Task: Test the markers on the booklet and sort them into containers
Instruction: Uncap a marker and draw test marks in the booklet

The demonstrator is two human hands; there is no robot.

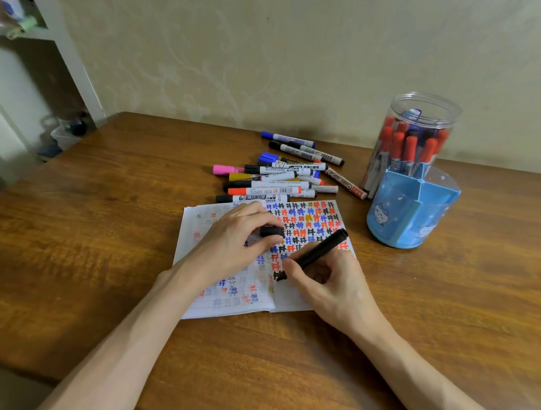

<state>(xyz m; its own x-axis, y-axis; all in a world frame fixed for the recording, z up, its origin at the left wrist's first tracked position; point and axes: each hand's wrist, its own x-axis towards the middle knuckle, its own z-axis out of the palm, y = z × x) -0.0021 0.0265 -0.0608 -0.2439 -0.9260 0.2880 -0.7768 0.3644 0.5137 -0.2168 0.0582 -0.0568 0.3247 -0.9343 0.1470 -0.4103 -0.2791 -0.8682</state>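
- White-barrelled marker, black cap: "WHITEBOARD MARKER", black print.
- Slanted marker at the pile's right edge: "WHITEBOARD", red capitals.
- Nearest marker: "…ARKER"; the rest is unreadable.
- Red-capped marker: barcode, digits too small.
- Booklet: rows of "#"-like marks in red, blue, black, yellow.

This looked like a room in a home. A wooden table stood against a wall papered in a pale floral pattern, beyond the left hand and right hand. Far left of the left hand, white shelving held bagged odds and ends, with a clear plastic box low beside it.
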